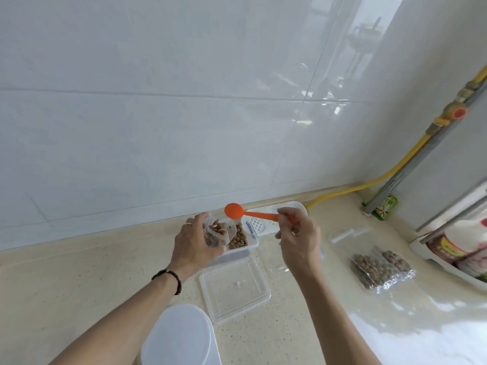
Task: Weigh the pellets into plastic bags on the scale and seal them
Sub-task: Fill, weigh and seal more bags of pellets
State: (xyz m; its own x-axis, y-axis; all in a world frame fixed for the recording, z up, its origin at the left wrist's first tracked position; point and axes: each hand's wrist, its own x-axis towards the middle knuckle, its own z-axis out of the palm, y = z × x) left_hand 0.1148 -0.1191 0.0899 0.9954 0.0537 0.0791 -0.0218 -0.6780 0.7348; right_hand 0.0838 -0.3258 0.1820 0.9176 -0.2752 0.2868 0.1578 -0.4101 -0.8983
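- Orange plastic spoon (234,211): pinched by its handle in the right hand (297,239), bowl pointing left, raised above the clear tub (243,242) of brown pellets (239,237).
- Left hand (195,241): fingers curled round a small plastic bag (214,234), partly filled with pellets and held open-mouthed over the tub's left side; a ring and a beaded bracelet (170,279) are worn.
- Clear tub: stands on the beige countertop (79,285) near the far tiled wall; its loose lid (234,289) lies just nearer.
- Filled bags (382,267): two lie together to the right, well apart from the tub; whether they are sealed cannot be told.
- Empty bags (347,234): flat and transparent, between the tub and the filled bags.
- White perforated object (263,225): just right of the tub, possibly the scale, largely hidden by the right hand.
- White round lid (179,335): at the near edge.
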